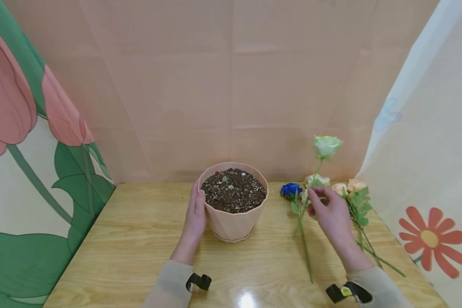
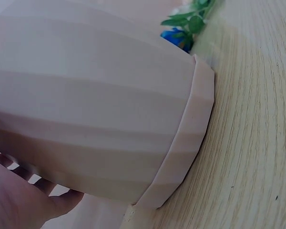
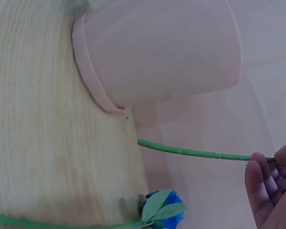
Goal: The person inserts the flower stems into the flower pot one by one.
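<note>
A pale pink faceted flowerpot (image 1: 235,222) full of dark soil (image 1: 235,192) stands upright on its saucer (image 2: 181,157). My left hand (image 1: 195,209) rests along the pot's left side, fingers extended against the wall; the left wrist view shows this hand (image 2: 19,195) low on the near side. To the right of the pot, my right hand (image 1: 330,211) pinches the green stem of a pale green-white rose (image 1: 327,146) between thumb and fingers. The bloom is up above the hand. In the right wrist view the bare stem (image 3: 195,152) sticks out from the fingertips, its cut end pointing toward the pot.
On the wooden table (image 1: 138,239) a blue rose (image 1: 291,189) lies right of the pot, beside white blooms (image 1: 317,179). Farther right lie peach roses (image 1: 356,185) with long stems. A pink cloth backdrop (image 1: 231,85) hangs behind; flower-printed sheets flank both sides.
</note>
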`<state>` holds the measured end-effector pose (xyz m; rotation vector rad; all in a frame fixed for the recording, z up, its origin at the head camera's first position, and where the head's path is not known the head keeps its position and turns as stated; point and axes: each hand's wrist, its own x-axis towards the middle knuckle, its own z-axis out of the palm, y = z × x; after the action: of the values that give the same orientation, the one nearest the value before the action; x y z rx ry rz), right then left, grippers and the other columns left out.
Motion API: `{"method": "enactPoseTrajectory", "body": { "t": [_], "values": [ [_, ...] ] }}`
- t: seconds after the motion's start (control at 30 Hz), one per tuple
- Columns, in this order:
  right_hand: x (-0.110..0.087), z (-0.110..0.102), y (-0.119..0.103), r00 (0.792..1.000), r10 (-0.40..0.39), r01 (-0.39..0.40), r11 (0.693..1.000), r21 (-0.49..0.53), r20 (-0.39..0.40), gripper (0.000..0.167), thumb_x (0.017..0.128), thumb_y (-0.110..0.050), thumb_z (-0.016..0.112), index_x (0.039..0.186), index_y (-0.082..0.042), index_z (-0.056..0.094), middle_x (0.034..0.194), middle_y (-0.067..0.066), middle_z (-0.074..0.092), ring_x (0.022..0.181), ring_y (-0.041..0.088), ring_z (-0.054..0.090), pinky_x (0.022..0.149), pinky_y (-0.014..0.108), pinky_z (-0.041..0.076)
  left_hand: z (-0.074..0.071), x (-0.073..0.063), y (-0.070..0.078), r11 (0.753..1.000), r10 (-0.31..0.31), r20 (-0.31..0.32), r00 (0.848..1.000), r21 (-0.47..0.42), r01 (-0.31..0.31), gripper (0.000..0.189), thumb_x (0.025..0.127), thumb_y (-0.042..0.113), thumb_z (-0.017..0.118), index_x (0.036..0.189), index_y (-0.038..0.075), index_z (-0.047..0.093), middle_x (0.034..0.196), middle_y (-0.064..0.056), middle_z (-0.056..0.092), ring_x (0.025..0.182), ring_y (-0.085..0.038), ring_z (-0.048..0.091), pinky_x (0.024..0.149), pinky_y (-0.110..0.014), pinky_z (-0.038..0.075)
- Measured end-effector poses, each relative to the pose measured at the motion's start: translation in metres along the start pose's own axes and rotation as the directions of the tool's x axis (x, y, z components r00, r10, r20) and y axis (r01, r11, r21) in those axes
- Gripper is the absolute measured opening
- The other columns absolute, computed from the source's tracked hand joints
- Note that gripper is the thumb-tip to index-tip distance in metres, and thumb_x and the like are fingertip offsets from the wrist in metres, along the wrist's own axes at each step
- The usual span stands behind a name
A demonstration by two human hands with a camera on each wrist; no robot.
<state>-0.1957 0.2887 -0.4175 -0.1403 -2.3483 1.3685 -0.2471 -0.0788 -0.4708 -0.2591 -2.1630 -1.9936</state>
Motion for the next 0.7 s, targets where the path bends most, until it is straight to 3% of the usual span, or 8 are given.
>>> {"method": "enactPoseTrajectory", "body": {
  "t": [0.23, 0.5, 0.7],
  "values": [
    [0.002, 0.0, -0.021, 0.999, -0.039, 0.039, 0.998, 0.052, -0.006, 0.034, 0.111, -0.031, 0.07, 0.124, 0.0, 0.073, 0.089, 0.006, 0.075, 0.072, 0.013, 0.075, 0.065, 0.028, 0.065, 0.0, 0.0, 0.0, 1.0, -0.005, -0.006, 1.0, 0.019, 0.006, 0.064, 0.119, 0.054, 0.029, 0.178, 0.029, 0.022, 0.182, -0.01, 0.024, 0.164, -0.042, 0.026, 0.13, -0.067, 0.021],
    [0.01, -0.004, -0.054, 0.991, -0.133, 0.133, 0.99, 0.038, -0.02, 0.029, 0.112, -0.027, 0.068, 0.122, 0.0, 0.074, 0.091, 0.012, 0.076, 0.072, 0.011, 0.073, 0.065, 0.024, 0.063, 0.0, 0.001, 0.001, 1.0, -0.008, -0.011, 1.0, 0.01, 0.008, 0.061, 0.12, 0.05, 0.028, 0.178, 0.031, 0.022, 0.182, -0.008, 0.023, 0.164, -0.042, 0.026, 0.13, -0.068, 0.02],
    [0.012, -0.002, -0.077, 0.982, -0.184, 0.185, 0.982, 0.044, -0.033, 0.03, 0.111, -0.031, 0.07, 0.121, -0.003, 0.075, 0.089, 0.013, 0.075, 0.076, 0.017, 0.073, 0.065, 0.023, 0.063, 0.0, 0.0, 0.0, 1.0, -0.009, -0.015, 1.0, 0.013, 0.009, 0.061, 0.12, 0.05, 0.028, 0.178, 0.031, 0.022, 0.182, -0.009, 0.023, 0.164, -0.043, 0.026, 0.129, -0.069, 0.02]
  ]
}}
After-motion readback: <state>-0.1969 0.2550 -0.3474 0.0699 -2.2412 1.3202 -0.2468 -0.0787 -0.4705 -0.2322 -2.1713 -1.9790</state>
